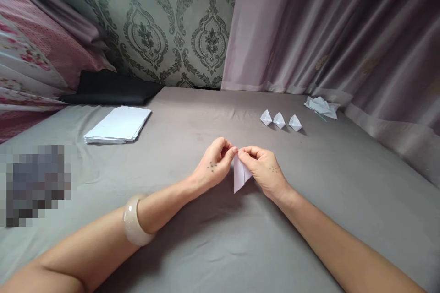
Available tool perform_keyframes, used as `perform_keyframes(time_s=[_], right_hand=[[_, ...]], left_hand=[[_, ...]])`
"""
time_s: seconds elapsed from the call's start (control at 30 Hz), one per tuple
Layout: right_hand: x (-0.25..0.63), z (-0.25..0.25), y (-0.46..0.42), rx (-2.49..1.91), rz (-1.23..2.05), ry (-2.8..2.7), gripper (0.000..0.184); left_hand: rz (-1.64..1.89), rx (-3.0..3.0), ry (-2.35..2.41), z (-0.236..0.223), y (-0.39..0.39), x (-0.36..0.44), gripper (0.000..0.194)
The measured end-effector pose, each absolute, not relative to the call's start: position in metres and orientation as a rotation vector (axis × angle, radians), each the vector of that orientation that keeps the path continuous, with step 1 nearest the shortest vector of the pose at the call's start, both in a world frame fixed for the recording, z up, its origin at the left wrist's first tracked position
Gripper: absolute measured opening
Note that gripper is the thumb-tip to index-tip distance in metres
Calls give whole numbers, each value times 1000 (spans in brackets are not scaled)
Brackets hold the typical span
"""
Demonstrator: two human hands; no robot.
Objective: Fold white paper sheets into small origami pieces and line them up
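A folded sheet of white paper (240, 175) hangs between my two hands over the grey cloth, its pointed end down. My left hand (217, 160) pinches its top edge with thumb and forefinger. Right beside it, my right hand (263, 167) grips the same paper near the top, thumb in front and fingers behind. The fingertips of both hands almost meet. Part of the paper is hidden behind the right thumb and fingers.
Three small folded paper shapes (279, 121) stand in a row at the back right. Behind them lie loose paper pieces (322, 106) with a thin blue stick (321, 116). A stack of white paper (118, 123) is at the left, near a black cloth (113, 88). A blurred patch covers the far left.
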State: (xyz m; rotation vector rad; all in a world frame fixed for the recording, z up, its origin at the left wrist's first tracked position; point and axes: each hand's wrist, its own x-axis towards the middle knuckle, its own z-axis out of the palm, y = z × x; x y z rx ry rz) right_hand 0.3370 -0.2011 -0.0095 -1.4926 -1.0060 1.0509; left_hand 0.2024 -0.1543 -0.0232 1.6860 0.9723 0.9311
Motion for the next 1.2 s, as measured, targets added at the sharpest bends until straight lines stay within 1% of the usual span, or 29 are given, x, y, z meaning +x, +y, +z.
perform_keyframes(time_s=[0.17, 0.3, 0.47, 0.73, 1.03, 1.2], right_hand=[[337, -7, -201, -1464, 1175, -943, 25], [339, -9, -202, -1466, 1184, -940, 22], [339, -8, -203, -1477, 1166, -955, 17], [338, -7, -204, -1460, 1231, -977, 16], [339, -11, -204, -1344, 1333, -1088, 17], [336, -10, -205, -1354, 1282, -1124, 21]], left_hand=[[851, 1487, 925, -20, -153, 202, 25], [726, 1322, 797, -17, -148, 199, 29], [745, 1449, 804, -15, -147, 196, 33], [740, 1685, 788, -20, -145, 194, 37], [736, 1587, 784, -19, -145, 198, 45], [720, 1529, 750, -22, -144, 198, 47]])
